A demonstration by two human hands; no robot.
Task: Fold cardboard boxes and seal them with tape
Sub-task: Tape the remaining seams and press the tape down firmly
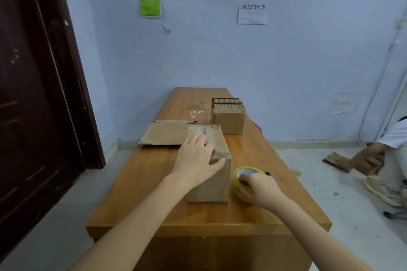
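Yellow tape roll half behind right hand

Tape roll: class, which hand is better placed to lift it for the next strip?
Right. The right hand already grips the tape roll, while the left hand rests on the box, steadying it.
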